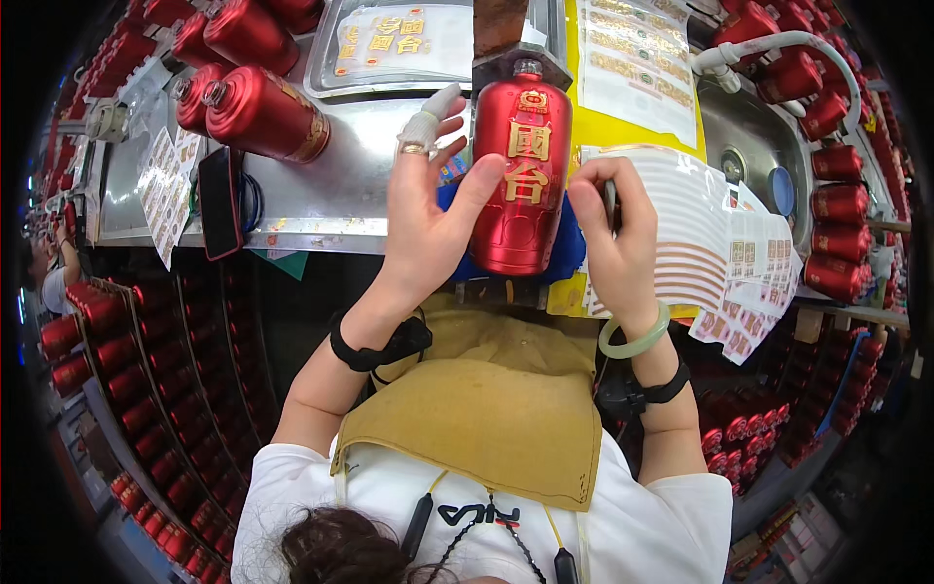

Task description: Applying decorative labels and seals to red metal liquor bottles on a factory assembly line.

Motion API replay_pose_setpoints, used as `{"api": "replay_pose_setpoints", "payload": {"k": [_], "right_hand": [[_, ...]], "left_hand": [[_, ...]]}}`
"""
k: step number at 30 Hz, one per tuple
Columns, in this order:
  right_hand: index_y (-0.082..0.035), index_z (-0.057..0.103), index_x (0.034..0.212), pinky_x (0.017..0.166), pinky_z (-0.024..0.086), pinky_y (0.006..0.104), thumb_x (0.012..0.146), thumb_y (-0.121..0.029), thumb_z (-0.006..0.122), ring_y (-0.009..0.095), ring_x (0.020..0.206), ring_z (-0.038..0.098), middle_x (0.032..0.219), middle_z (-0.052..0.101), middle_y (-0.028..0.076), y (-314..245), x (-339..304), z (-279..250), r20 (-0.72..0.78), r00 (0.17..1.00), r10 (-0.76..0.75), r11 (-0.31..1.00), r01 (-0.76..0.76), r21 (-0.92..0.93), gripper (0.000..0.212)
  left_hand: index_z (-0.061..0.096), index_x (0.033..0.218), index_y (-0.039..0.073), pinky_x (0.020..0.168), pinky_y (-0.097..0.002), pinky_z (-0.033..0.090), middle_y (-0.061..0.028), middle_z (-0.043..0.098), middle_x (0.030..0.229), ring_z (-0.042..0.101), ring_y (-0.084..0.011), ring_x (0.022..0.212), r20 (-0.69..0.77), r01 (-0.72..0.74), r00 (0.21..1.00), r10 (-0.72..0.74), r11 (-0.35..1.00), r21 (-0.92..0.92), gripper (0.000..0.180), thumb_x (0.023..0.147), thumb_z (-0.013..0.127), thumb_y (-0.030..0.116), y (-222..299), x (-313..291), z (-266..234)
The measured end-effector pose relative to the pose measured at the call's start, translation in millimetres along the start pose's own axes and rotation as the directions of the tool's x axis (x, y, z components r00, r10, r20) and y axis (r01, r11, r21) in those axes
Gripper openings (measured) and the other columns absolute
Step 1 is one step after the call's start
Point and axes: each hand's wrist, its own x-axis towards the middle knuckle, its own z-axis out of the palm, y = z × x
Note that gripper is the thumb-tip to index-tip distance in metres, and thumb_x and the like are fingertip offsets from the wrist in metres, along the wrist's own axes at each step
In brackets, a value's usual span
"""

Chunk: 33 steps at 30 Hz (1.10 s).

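A red bottle [520, 229] with raised gold characters lies in front of me, its neck pointing away and resting at a metal holder [551, 70]. Blue cloth [477, 266] shows under its base. My left hand [428, 185] is open at the bottle's left side, with white wraps on two fingertips and a ring. Its thumb reaches the bottle's edge; whether it touches, I cannot tell. Just right of the bottle is my right hand [623, 209], fingers curled round a thin dark object [611, 204] that is mostly hidden.
Sticker sheets [681, 229] fan out over a yellow board [593, 97] at right, beside a sink [769, 136]. More labels lie on a metal tray [321, 83]. Several red bottles [268, 117] and a phone [221, 204] are on the left. Racks of bottles [146, 365] flank me.
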Motion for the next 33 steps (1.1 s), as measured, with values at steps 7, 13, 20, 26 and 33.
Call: {"api": "replay_pose_setpoints", "payload": {"k": [7,13,20,26,33], "right_hand": [[-0.007,0.052,0.102,0.066,0.038,0.0191,0.094,-0.014,0.078,0.002,0.076,0.044,0.087,0.052,-0.006,10,4,11,0.148,0.964,0.220,0.905,-0.259,0.339,0.028],[-0.007,0.052,0.103,0.069,0.040,0.0198,0.095,-0.014,0.077,0.003,0.079,0.047,0.089,0.054,-0.005,14,3,10,0.152,0.966,0.209,0.905,-0.250,0.343,0.028],[-0.001,0.056,0.131,0.084,0.050,0.0315,0.098,-0.003,0.061,0.021,0.096,0.064,0.097,0.065,0.010,-8,37,-16,-0.055,0.966,-0.253,0.943,0.233,-0.238,0.033],[0.000,0.064,0.122,0.083,0.052,0.0351,0.095,0.004,0.056,0.027,0.092,0.067,0.101,0.067,0.013,-47,63,-19,0.118,0.853,-0.508,0.793,0.516,-0.323,0.029],[-0.001,0.056,0.127,0.064,0.039,0.0201,0.099,-0.026,0.071,0.004,0.073,0.047,0.083,0.055,-0.004,-17,35,-9,0.146,0.982,0.116,0.991,-0.124,0.048,0.040]], "left_hand": [[0.027,0.158,-0.004,0.112,-0.0353,0.044,-0.0159,0.051,0.146,0.054,-0.0201,0.131,0.266,0.397,0.905,-0.332,0.883,-0.251,0.072,0.101,0.067,0.015,12,4,8],[0.027,0.158,-0.004,0.111,-0.0339,0.044,-0.0157,0.051,0.147,0.054,-0.0179,0.130,0.287,0.402,0.902,-0.323,0.871,-0.283,0.068,0.104,0.063,0.017,13,3,6],[0.027,0.159,-0.003,0.109,-0.0328,0.045,-0.0122,0.052,0.147,0.055,-0.0172,0.129,0.371,0.484,0.866,-0.334,0.745,-0.459,0.062,0.112,0.045,0.034,8,7,3],[0.026,0.159,0.000,0.116,-0.0391,0.041,-0.0150,0.048,0.152,0.051,-0.0209,0.138,0.351,0.431,0.879,-0.323,0.852,-0.297,0.064,0.107,0.057,0.020,12,5,4],[0.022,0.159,0.000,0.111,-0.0377,0.046,-0.0154,0.050,0.146,0.055,-0.0209,0.131,0.315,0.418,0.888,-0.334,0.872,-0.253,0.086,0.093,0.076,0.012,17,6,5]]}}
